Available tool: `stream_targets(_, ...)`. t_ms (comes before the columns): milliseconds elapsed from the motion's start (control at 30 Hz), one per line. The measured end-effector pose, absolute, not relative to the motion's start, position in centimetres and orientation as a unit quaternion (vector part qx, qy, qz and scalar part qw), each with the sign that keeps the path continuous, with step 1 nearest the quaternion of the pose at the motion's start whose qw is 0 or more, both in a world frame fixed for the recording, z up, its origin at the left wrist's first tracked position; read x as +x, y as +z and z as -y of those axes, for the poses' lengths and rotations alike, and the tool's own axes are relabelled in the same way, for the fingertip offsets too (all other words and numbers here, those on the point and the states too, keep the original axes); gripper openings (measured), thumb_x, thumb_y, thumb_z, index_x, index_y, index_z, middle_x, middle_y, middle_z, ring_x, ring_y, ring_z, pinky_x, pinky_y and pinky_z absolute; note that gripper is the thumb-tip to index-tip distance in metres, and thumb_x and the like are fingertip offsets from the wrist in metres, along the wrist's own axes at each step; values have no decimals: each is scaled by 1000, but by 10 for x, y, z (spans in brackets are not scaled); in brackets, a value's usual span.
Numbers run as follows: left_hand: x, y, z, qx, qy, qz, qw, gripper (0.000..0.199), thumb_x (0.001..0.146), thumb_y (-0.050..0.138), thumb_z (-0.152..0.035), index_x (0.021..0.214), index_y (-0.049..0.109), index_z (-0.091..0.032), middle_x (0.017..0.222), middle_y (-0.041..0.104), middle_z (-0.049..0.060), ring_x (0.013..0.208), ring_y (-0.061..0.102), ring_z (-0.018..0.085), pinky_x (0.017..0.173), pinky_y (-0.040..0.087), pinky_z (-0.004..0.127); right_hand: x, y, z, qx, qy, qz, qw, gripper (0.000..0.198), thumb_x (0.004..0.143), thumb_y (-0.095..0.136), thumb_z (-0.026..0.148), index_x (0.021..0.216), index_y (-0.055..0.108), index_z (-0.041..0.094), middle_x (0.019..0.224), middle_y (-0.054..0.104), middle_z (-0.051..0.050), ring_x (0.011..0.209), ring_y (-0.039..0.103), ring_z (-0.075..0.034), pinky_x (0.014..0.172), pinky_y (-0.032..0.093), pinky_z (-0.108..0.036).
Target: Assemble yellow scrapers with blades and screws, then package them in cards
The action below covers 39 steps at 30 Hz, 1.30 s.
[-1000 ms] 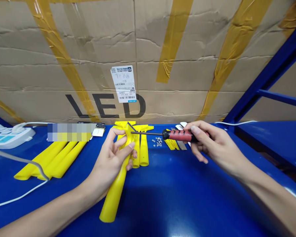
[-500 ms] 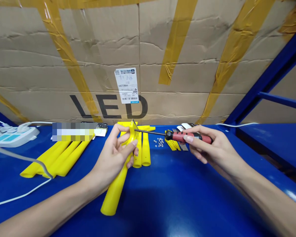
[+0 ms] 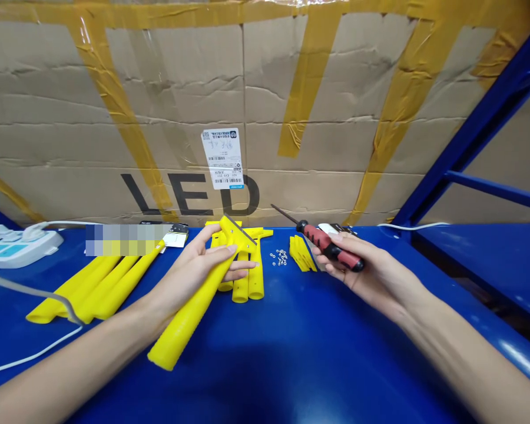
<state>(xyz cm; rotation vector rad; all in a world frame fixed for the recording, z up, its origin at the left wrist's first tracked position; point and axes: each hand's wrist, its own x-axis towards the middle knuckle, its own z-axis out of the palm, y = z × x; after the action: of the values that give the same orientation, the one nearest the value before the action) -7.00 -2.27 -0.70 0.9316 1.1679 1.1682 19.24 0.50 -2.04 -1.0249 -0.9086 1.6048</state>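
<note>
A yellow scraper (image 3: 194, 300) with a thin dark blade along its head lies tilted in my left hand (image 3: 207, 256), thumb on the neck and fingers behind it. Two small screws show on its head. My right hand (image 3: 357, 262) is closed around the red and black handle of a screwdriver (image 3: 331, 244); the shaft points up and left, apart from the scraper. Behind my left hand, several yellow scraper handles (image 3: 256, 277) lie on the blue table. Small metal nuts (image 3: 279, 258) are scattered between the hands. Flat yellow pieces (image 3: 301, 254) lie near my right fingers.
At left lie more yellow handles (image 3: 110, 282), partly under a blurred patch, beside a white power strip (image 3: 39, 247) with cables. A large taped cardboard box (image 3: 269, 82) stands behind the blue table (image 3: 291, 365). A blue metal frame (image 3: 472, 129) rises at right.
The screwdriver tip has come away from the scraper head and now points up. The scraper has turned so its blade side shows, and its handle end has swung left.
</note>
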Motion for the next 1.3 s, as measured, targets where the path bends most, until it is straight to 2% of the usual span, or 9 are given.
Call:
stream_targets(100, -71, -6, 21, 399, 497, -502, 585, 68, 90, 68, -11, 148, 38, -28, 116, 75, 13, 97, 77, 27, 79, 65, 27, 191, -24, 0, -443, 547, 525, 479, 24, 86, 70, 39, 103, 60, 25, 71, 64, 2, 56, 57, -13, 49, 45, -23)
stream_targets(200, -72, -6, 20, 403, 499, -501, 580, 66, 91, 67, -13, 149, 38, -27, 115, 75, 13, 98, 76, 28, 81, 66, 29, 186, -30, 3, -479, 386, 682, 396, 20, 92, 61, 40, 106, 64, 26, 66, 59, 4, 53, 54, -13, 50, 42, -25)
stream_targets(400, -72, -7, 20, 423, 475, -511, 578, 81, 91, 69, -15, 157, 23, -23, 104, 77, 14, 94, 77, 30, 69, 67, 29, 176, -37, 9, -478, 201, 826, 219, 21, 93, 55, 32, 106, 71, 25, 86, 72, -1, 64, 62, -17, 61, 45, -30)
stream_targets(600, -71, -9, 21, 442, 451, -501, 593, 91, 92, 68, -13, 161, 10, -19, 93, 79, 13, 88, 78, 28, 66, 66, 28, 175, -44, 11, -464, 178, 848, 183, 25, 92, 58, 34, 110, 73, 24, 88, 75, -5, 72, 66, -20, 68, 47, -32)
stream_targets(867, -69, -13, 22, 451, 445, -500, 590, 95, 86, 75, -20, 161, 16, -18, 90, 79, 11, 83, 79, 28, 62, 64, 27, 177, -45, 13, -463, 174, 854, 161, 44, 93, 58, 57, 120, 72, 25, 97, 77, -9, 84, 71, -27, 73, 50, -36)
stream_targets(1100, -63, -12, 27, 497, 440, -474, 579, 86, 89, 73, -26, 157, 20, -31, 85, 78, 7, 80, 79, 26, 68, 64, 32, 183, -30, 11, -470, 206, 845, 150, 46, 102, 41, 58, 131, 63, 30, 74, 75, -1, 75, 70, -24, 69, 44, -33)
stream_targets(1167, -61, -12, 28, 524, 424, -463, 576, 69, 90, 72, -30, 149, 35, -30, 88, 78, 8, 81, 78, 26, 67, 64, 31, 186, -31, 8, -484, 167, 839, 186, 42, 104, 37, 54, 117, 67, 28, 73, 72, -1, 70, 66, -22, 65, 41, -32)
stream_targets(1233, -57, -11, 27, 548, 406, -450, 576, 39, 91, 69, -34, 126, 56, -22, 91, 77, 9, 78, 78, 24, 66, 63, 29, 190, -34, 4, -501, 100, 823, 247, 38, 104, 39, 48, 100, 68, 24, 75, 69, -3, 67, 62, -21, 63, 40, -33)
stream_targets(1300, -51, -9, 26, 563, 393, -442, 577, 22, 92, 68, -34, 105, 63, -18, 92, 76, 9, 74, 77, 21, 63, 62, 26, 198, -38, -2, -512, 16, 795, 324, 30, 102, 45, 39, 95, 67, 20, 82, 68, -6, 73, 61, -22, 68, 43, -34)
